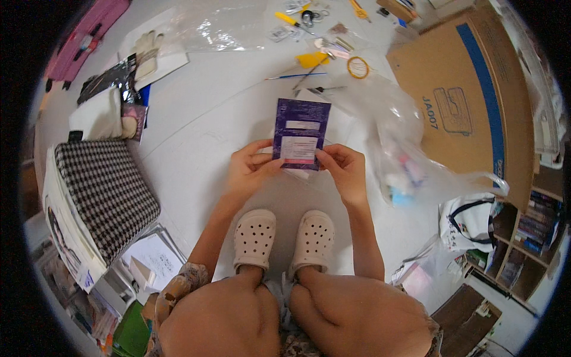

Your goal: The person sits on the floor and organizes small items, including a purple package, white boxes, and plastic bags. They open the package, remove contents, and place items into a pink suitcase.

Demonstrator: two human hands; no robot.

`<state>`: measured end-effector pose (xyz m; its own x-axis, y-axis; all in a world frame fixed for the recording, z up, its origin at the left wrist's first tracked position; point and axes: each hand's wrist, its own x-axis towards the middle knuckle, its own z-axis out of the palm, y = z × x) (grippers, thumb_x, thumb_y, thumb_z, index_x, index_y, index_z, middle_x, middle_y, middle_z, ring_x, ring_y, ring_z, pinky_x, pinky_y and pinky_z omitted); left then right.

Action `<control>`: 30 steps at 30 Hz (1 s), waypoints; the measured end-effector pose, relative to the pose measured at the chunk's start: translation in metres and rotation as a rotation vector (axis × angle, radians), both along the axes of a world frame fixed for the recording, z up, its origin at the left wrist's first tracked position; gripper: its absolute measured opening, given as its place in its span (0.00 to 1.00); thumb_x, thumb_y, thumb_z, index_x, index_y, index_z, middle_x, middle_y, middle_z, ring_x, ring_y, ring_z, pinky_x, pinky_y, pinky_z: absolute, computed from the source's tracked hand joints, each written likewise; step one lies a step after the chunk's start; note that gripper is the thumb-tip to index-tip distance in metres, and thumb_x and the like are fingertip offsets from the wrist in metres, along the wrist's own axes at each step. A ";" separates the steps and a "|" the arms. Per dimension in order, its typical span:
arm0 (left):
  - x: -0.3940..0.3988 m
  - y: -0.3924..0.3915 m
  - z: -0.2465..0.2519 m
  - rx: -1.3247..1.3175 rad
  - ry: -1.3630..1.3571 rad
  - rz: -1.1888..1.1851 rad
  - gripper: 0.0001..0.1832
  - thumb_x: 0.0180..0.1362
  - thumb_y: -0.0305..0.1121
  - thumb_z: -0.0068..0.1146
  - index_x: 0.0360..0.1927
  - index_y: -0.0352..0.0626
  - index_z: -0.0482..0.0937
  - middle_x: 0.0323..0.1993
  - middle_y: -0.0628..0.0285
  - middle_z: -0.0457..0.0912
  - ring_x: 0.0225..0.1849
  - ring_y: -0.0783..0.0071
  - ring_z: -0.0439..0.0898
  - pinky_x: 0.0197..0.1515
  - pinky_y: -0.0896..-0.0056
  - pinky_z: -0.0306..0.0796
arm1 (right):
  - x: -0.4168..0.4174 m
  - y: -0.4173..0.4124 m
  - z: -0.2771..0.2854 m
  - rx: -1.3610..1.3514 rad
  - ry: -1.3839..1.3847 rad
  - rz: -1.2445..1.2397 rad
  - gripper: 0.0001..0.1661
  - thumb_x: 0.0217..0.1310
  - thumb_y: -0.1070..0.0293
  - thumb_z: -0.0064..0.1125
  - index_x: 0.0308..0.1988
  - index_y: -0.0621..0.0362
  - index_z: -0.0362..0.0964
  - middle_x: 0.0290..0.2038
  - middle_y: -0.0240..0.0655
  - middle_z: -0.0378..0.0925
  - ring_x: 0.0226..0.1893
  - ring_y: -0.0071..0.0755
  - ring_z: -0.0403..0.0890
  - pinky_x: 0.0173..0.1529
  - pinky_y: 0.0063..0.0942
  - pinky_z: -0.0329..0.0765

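Note:
A flat purple packet (299, 117) with a white printed panel is held up before me, above the floor. My left hand (254, 163) pinches its lower left edge between thumb and fingers. At the lower right edge, my right hand (345, 167) grips it with the thumb on the front. Clear plastic shows just below the packet, between my hands; whether it belongs to the packet I cannot tell. Beyond the packet lie a thin blue paintbrush (296, 76) and a coil of yellow wire (357, 68).
A clear plastic bag (397, 111) with things inside lies to the right, beside a large cardboard box (459, 102). At left are a checked fabric case (105, 187), a work glove (147, 53) and a pink suitcase (84, 40). A yellow-handled screwdriver (287, 19) lies at the back.

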<state>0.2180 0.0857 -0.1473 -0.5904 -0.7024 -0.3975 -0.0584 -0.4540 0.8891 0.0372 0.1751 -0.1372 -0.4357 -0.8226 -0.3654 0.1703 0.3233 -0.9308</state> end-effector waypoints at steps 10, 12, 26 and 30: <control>0.008 -0.026 0.008 -0.322 -0.006 0.158 0.22 0.51 0.26 0.59 0.51 0.38 0.70 0.41 0.55 0.79 0.45 0.69 0.77 0.46 0.72 0.70 | -0.027 0.059 0.128 -0.398 0.949 -0.606 0.04 0.47 0.84 0.61 0.28 0.67 0.74 0.24 0.34 0.75 0.25 0.23 0.72 0.31 0.18 0.69; -0.013 -0.030 0.015 -0.601 -0.031 0.091 0.25 0.48 0.27 0.62 0.51 0.40 0.70 0.44 0.54 0.76 0.48 0.66 0.74 0.48 0.69 0.69 | -0.043 0.066 0.150 -0.350 1.142 -0.808 0.03 0.50 0.82 0.61 0.28 0.68 0.73 0.24 0.31 0.73 0.24 0.17 0.67 0.29 0.13 0.66; -0.225 -0.079 0.105 -1.057 0.188 -0.436 0.08 0.47 0.33 0.59 0.25 0.40 0.76 0.20 0.60 0.76 0.24 0.69 0.75 0.31 0.68 0.69 | -0.172 0.062 0.258 0.021 1.557 -0.180 0.09 0.53 0.72 0.60 0.32 0.68 0.76 0.21 0.33 0.76 0.20 0.16 0.70 0.27 0.16 0.69; -0.246 -0.068 0.121 -0.573 0.260 -0.413 0.14 0.52 0.36 0.56 0.21 0.35 0.74 0.10 0.62 0.72 0.08 0.76 0.70 0.16 0.75 0.66 | -0.160 0.077 0.258 -0.006 1.372 0.035 0.07 0.52 0.73 0.60 0.31 0.68 0.76 0.24 0.36 0.78 0.22 0.20 0.74 0.29 0.18 0.71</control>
